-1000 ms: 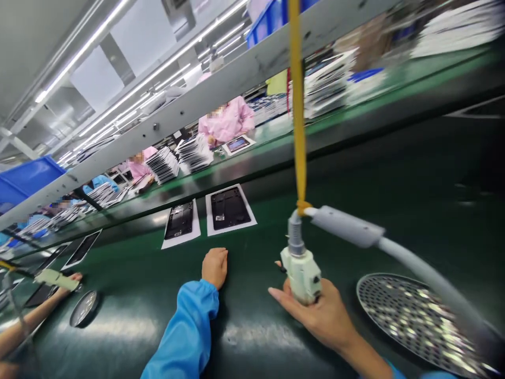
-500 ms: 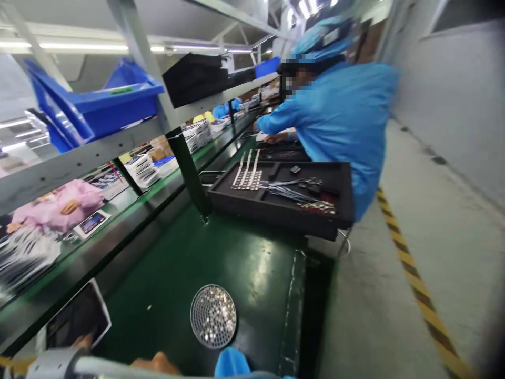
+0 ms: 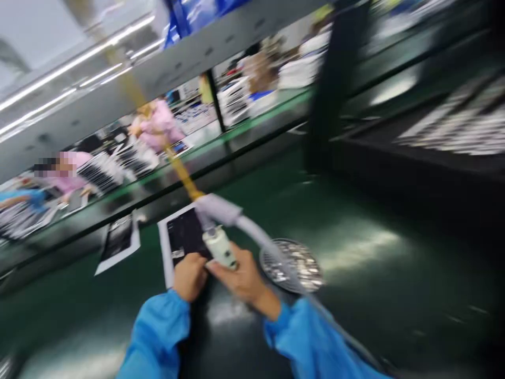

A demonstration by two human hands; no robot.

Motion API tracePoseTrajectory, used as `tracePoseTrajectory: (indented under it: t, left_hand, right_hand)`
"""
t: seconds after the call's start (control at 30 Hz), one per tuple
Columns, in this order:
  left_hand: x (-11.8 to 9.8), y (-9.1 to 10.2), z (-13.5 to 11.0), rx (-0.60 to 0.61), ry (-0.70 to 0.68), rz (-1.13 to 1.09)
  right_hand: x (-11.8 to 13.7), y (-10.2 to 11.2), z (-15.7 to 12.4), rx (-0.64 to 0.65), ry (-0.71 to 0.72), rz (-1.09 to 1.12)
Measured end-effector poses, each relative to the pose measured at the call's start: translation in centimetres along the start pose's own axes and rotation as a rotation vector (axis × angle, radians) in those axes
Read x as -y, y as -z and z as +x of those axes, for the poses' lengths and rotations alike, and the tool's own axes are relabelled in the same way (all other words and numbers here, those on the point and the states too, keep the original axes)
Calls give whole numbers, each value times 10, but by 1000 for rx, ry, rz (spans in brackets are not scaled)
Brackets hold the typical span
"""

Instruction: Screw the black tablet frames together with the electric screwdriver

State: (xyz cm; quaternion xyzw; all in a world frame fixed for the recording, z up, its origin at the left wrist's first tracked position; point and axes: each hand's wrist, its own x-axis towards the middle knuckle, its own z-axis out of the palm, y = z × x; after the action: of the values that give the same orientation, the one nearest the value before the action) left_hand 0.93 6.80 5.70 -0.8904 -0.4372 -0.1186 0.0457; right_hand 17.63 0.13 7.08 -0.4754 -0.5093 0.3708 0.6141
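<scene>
Green tabletop (image 3: 355,295); right hand (image 3: 246,279), grip clamped on corded tool (image 3: 221,249); left hand (image 3: 190,276), grip can't tell; black tablet panel (image 3: 183,231) at its twelve o'clock.

A glossy dark green worktop (image 3: 268,184) spread wide, with pale streaks of reflected light toward its right side and along its near edge. Beyond its far edge ran a second worktop (image 3: 260,126), also green-topped. A thick dark post (image 3: 333,79) stood near that far edge, and a thinner post (image 3: 215,100) rose farther left. Above, a grey beam (image 3: 189,58), dotted with dark marks, slanted across beneath a blue plastic bin (image 3: 205,13). Blurred fluorescent tubes (image 3: 74,63) glowed in slanting rows over the far left corner.
</scene>
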Motion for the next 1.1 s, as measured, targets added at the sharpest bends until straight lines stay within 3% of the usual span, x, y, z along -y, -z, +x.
tracePoseTrajectory:
  t: [0.03,0.1,0.17,0.27,0.4,0.53,0.67,0.87,0.97,1.1]
  left_hand:
    - [-10,-4,-11,95,-39,5]
    - [-27,-9,-31,158,-88,-3]
    - [-39,-12,-50,150,-121,-24]
    - [-48,-13,-70,40,-160,-91]
    - [-36,-10,-76,-149,-85,-209]
    - [-13,-4,-77,-213,47,-271]
    - [2,3,-81,-119,157,-349]
    - [2,4,-84,143,24,-416]
    - [-3,-2,-83,127,21,-360]
    - [-11,-9,-79,59,19,-350]
  right_hand:
    - [-2,4,0,3,19,1]
    - [-7,9,2,-13,79,-22]
    - [-10,12,2,-12,82,-17]
    - [-9,15,0,9,51,73]
    - [-5,23,3,116,-29,228]
    - [-1,36,7,228,-97,265]
    - [2,43,8,226,-86,235]
    - [-1,50,12,187,-24,259]
    - [-5,60,17,192,-40,300]
    - [-7,76,24,22,-46,317]
